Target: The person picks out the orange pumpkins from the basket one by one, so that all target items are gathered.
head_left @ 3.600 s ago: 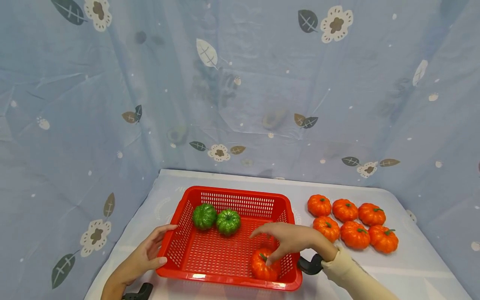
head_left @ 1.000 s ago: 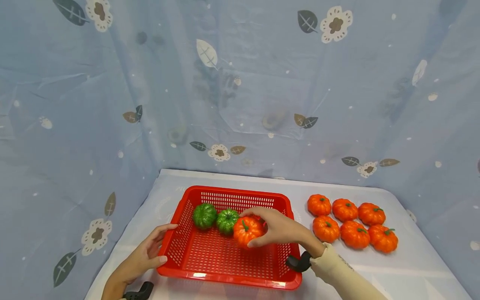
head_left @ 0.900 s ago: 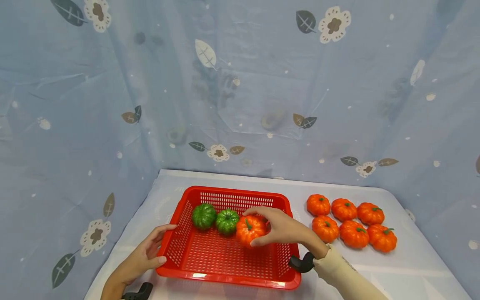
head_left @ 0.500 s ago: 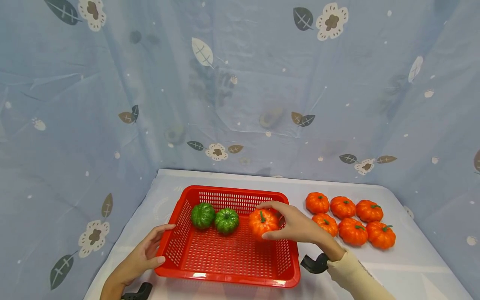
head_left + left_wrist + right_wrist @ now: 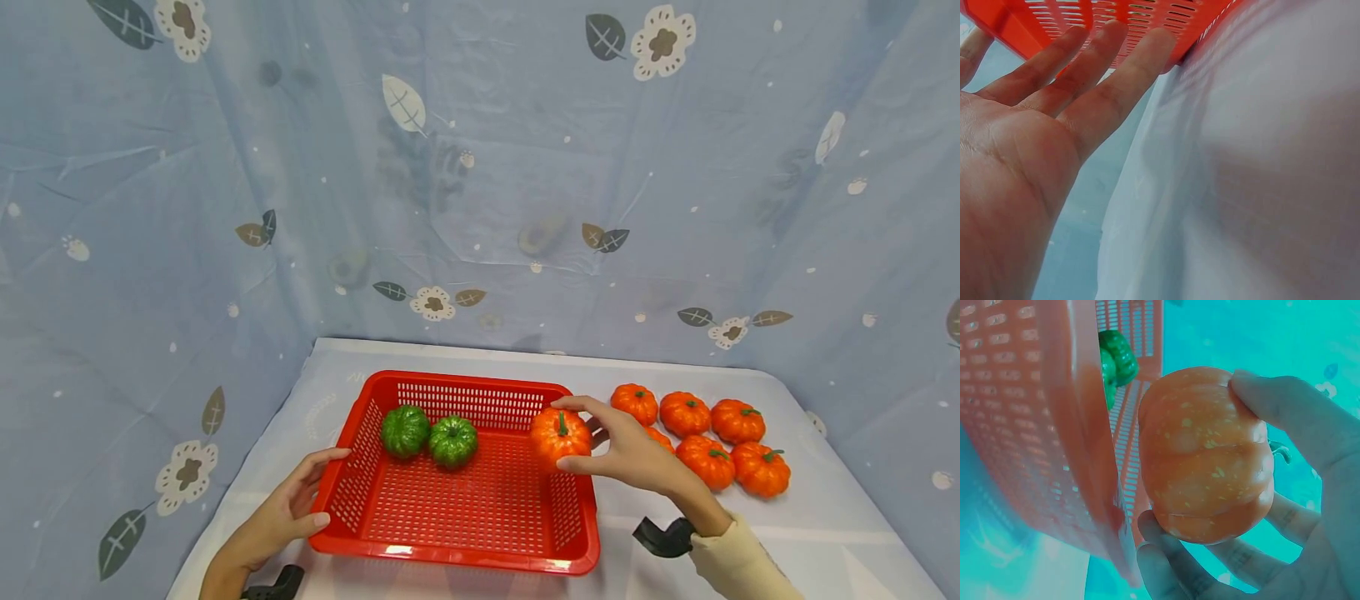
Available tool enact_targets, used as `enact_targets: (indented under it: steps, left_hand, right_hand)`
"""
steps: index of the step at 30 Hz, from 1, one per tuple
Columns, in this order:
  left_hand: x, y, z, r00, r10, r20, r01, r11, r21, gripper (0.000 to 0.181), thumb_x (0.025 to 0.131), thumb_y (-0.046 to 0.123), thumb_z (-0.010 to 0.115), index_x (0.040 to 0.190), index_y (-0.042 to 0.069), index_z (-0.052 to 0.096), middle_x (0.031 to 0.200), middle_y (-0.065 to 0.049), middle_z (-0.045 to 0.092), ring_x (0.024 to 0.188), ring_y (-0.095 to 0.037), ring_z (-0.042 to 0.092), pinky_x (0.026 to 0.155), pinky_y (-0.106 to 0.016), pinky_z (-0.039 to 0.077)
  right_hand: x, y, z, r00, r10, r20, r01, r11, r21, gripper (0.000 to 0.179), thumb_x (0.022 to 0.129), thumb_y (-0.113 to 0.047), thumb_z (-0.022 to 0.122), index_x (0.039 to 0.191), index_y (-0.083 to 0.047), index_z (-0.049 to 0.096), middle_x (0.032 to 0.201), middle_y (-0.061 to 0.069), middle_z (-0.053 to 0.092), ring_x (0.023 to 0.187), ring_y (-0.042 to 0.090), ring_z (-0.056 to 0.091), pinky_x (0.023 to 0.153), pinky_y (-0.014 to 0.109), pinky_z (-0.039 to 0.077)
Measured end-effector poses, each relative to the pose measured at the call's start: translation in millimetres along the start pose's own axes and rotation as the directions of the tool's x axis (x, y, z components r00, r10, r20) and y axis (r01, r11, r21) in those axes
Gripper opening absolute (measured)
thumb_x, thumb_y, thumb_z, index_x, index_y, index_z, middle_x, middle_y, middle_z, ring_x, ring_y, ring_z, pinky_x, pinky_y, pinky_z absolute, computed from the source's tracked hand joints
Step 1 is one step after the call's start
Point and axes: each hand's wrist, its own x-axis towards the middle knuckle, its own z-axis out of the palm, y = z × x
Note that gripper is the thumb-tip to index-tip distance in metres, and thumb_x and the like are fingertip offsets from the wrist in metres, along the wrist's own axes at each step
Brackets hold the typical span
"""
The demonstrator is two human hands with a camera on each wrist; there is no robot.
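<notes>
My right hand [image 5: 626,446] holds a small orange toy pumpkin [image 5: 559,437] with a green stem between thumb and fingers, raised over the right rim of a red plastic basket [image 5: 450,552]. In the right wrist view the pumpkin [image 5: 1207,459] is beside the basket wall [image 5: 1075,425], apart from it. Inside the basket, two green ribbed toy pumpkins [image 5: 406,432] sit side by side at the back left. My left hand [image 5: 279,512] rests against the basket's left side. Its nearly straight fingers [image 5: 1113,94] touch the slotted wall in the left wrist view.
Several orange pumpkins [image 5: 706,461] stand in two rows on the white-covered table [image 5: 810,533], right of the basket. My right hand partly hides one of them. A blue patterned curtain [image 5: 487,183] hangs behind and at both sides.
My right hand, reaching toward the orange pumpkin at the basket's front right in the oldest frame, has gripped and lifted it, then carried it rightward to the rim. My left hand stays put.
</notes>
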Motion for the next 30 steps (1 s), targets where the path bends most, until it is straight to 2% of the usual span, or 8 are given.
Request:
enact_targets:
  steps: [9,17,23,26,30]
  left_hand:
    - [0.1,2.4,1.0,0.999,-0.037,-0.011,0.037,0.999,0.001,0.079,0.090,0.008,0.071,0.156,0.017,0.030,0.160,-0.018,0.026,0.128,-0.026,0.055,0.093,-0.047,0.057]
    - [0.2,0.9,1.1,1.000,-0.013,-0.008,0.013,1.000,0.021,0.078,0.090,0.008,0.070,0.156,0.016,0.030,0.159,-0.020,0.026,0.128,-0.025,0.055,0.092,-0.046,0.058]
    - [0.2,2.4,2.2,1.000,-0.012,-0.016,0.012,1.000,0.026,0.077,0.090,0.008,0.070,0.156,0.016,0.031,0.159,-0.019,0.027,0.127,-0.022,0.056,0.092,-0.046,0.058]
    - [0.3,2.8,2.5,0.999,-0.030,-0.030,0.031,0.999,0.031,0.078,0.090,0.009,0.071,0.156,0.017,0.031,0.158,-0.017,0.028,0.127,-0.020,0.056,0.092,-0.046,0.058]
    - [-0.1,2.4,2.6,0.998,-0.047,-0.043,0.048,0.998,0.038,0.078,0.090,0.010,0.072,0.156,0.018,0.032,0.158,-0.015,0.029,0.127,-0.022,0.055,0.092,-0.046,0.058]
  right_hand:
    - [-20.0,16,-12,0.993,0.064,-0.101,-0.064,0.998,0.006,0.072,0.077,-0.048,0.089,0.140,-0.036,0.055,0.122,-0.001,0.063,0.103,0.028,0.060,0.078,0.033,0.059]
    - [-42.0,33,-19,0.979,0.102,-0.176,-0.103,0.995,0.004,0.070,0.080,-0.044,0.088,0.141,-0.036,0.055,0.133,0.001,0.060,0.108,0.029,0.059,0.084,0.044,0.057]
    - [-60.4,44,-24,0.969,0.151,-0.194,-0.151,0.988,0.016,0.070,0.083,-0.043,0.086,0.144,-0.033,0.053,0.139,0.000,0.057,0.111,0.030,0.059,0.082,0.035,0.057]
    - [-68.6,51,-24,0.960,0.171,-0.220,-0.174,0.985,0.006,0.070,0.083,-0.043,0.086,0.144,-0.030,0.053,0.139,0.000,0.057,0.109,0.028,0.059,0.080,0.032,0.055]
    - [-78.6,61,-20,0.939,0.238,-0.246,-0.250,0.968,-0.019,0.073,0.082,-0.048,0.085,0.145,-0.028,0.053,0.142,0.003,0.055,0.111,0.026,0.059,0.085,0.033,0.054]
